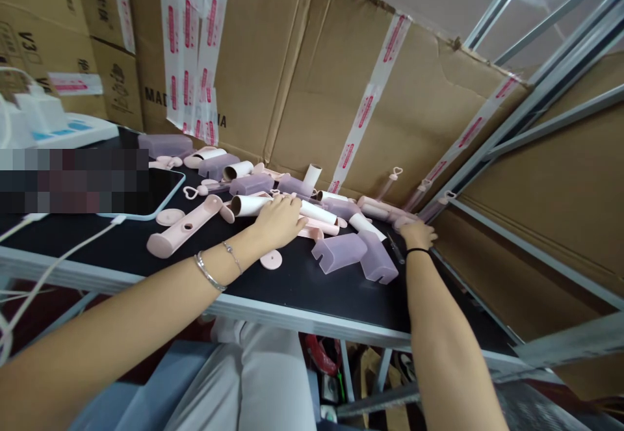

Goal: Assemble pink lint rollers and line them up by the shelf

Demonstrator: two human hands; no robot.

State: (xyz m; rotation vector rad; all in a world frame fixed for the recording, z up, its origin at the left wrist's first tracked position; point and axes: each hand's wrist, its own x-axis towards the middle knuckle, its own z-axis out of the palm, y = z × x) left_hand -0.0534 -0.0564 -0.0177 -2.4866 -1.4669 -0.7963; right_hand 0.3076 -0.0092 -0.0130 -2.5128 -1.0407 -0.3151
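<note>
Two bare forearms are reaching out over a lap in pale trousers toward a black tabletop (121, 246) with a metal edge. Taped cardboard boxes (312, 86) are walling in the far side, and a grey metal frame (531, 86) is slanting up on the right.

The left hand (280, 220), with a silver bracelet (209, 273) at its wrist, is lying palm down on the pile of parts. Its fingers (298, 213) are stretched out nearly flat and a little apart, resting on a white tube (319, 212) without gripping it. The right hand (418, 235), with a black band (417, 250) at its wrist, is sitting at the right end of the pile against some pink handle pieces (383, 210). Its fingers are curling away behind the back of the hand, so I cannot tell whether they are closing on anything.

Two translucent purple covers (341, 251) are lying between the hands, just beside the right wrist. A pink disc (270, 260) is sitting beside the left wrist, and a long pink handle (182, 226) is lying further left. A tablet (156, 190) and a white cable (63, 255) are occupying the left end, with a power strip (68, 133) behind them.
</note>
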